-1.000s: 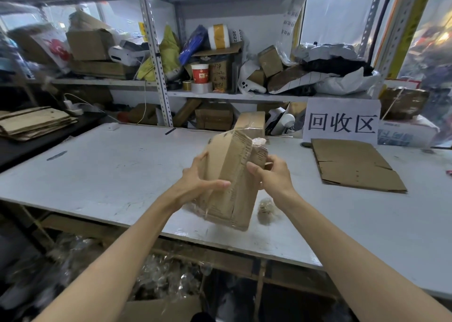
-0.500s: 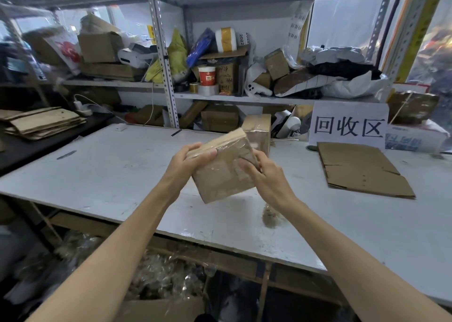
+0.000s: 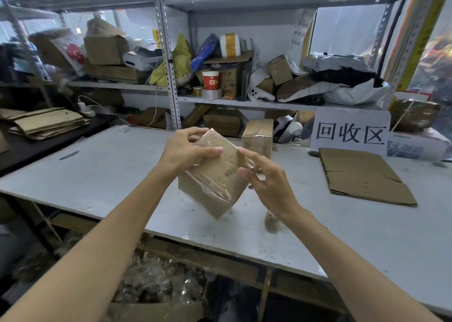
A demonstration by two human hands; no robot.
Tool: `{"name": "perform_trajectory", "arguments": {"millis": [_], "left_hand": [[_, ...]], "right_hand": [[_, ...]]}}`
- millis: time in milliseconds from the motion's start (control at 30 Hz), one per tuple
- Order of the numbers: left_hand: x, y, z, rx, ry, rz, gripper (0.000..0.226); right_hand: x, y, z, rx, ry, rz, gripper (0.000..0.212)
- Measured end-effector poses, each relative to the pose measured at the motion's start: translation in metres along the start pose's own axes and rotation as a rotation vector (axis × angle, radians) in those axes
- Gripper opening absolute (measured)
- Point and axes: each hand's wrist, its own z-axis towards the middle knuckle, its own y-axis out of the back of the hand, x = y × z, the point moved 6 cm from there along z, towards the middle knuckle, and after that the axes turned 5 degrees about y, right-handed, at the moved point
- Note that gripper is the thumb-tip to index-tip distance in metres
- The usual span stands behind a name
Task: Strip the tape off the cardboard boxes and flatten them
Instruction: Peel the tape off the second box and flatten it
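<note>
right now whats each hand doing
Left hand: closed on the box.
Right hand: open, fingertips at the box's tape.

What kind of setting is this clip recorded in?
Most likely a parcel or warehouse back room with a cardboard recycling station. A paper sign in Chinese characters stands on the white worktable by a flattened box, more flattened cardboard is stacked at left, and the metal shelves hold boxes and tape rolls.

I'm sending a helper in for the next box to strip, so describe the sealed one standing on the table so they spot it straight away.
Start at the white sign with three black characters propped at the back of the grey table. Left of it stands a small sealed cardboard box, upright and shiny with clear tape, unlike the flattened cardboard sheet lying before the sign.
</note>
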Motion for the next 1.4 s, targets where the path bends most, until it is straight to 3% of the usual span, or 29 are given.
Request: {"name": "perform_trajectory", "arguments": {"millis": [100, 200, 267, 333, 400, 500, 633, 733, 933, 1033, 1133, 1233, 1333, 1400], "left_hand": [[0.003, -0.002, 0.001, -0.152, -0.055, 0.292, 0.047], [0.012, -0.006, -0.005, -0.19, -0.03, 0.276, 0.04], [0.015, -0.011, -0.007, -0.086, -0.05, 0.203, 0.058], [0.018, -0.014, -0.014, 0.02, -0.036, 0.199, 0.096], [0.025, -0.013, -0.024, 0.068, 0.006, 0.201, 0.12], [0.034, -0.016, -0.037, 0.174, -0.015, 0.204, 0.136], [0.037, -0.017, -0.046, 0.194, -0.088, 0.201, 0.146], [0.037, -0.021, -0.055, 0.146, -0.211, 0.199, 0.146], [0.039, -0.025, -0.054, 0.073, -0.229, 0.156, 0.145], [0.034, -0.026, -0.05, 0.075, -0.248, 0.126, 0.145], [0.033, -0.025, -0.044, 0.101, -0.247, 0.096, 0.143], [0.032, -0.025, -0.036, 0.146, -0.241, 0.08, 0.142], [0.029, -0.026, -0.032, 0.154, -0.224, 0.066, 0.143], [0.025, -0.027, -0.032, 0.141, -0.238, 0.084, 0.142]], "right_hand": [[-0.008, -0.009, -0.009, 0.047, -0.062, 0.106, 0.032], [-0.005, -0.008, -0.012, 0.023, -0.072, 0.065, 0.026], [0.0, -0.002, -0.007, 0.018, -0.02, -0.061, 0.022], [0.006, 0.002, 0.0, 0.067, 0.007, -0.127, 0.013], [0.008, 0.004, 0.006, 0.136, -0.008, -0.126, 0.006], [0.01, 0.004, 0.013, 0.199, -0.064, -0.139, 0.012], [0.011, 0.003, 0.017, 0.267, -0.145, -0.127, 0.017], [0.012, 0.008, 0.015, 0.235, -0.168, -0.067, 0.017], [0.011, 0.012, 0.014, 0.187, -0.199, -0.139, 0.015], [0.012, 0.01, 0.014, 0.264, -0.222, -0.183, 0.022], [0.022, 0.014, 0.014, 0.219, -0.133, -0.099, 0.032], [0.02, 0.02, 0.011, 0.191, -0.122, 0.0, 0.022], [0.014, 0.024, 0.006, 0.053, -0.145, 0.061, 0.013], [0.022, 0.027, 0.005, -0.078, -0.075, 0.057, 0.027]]}}
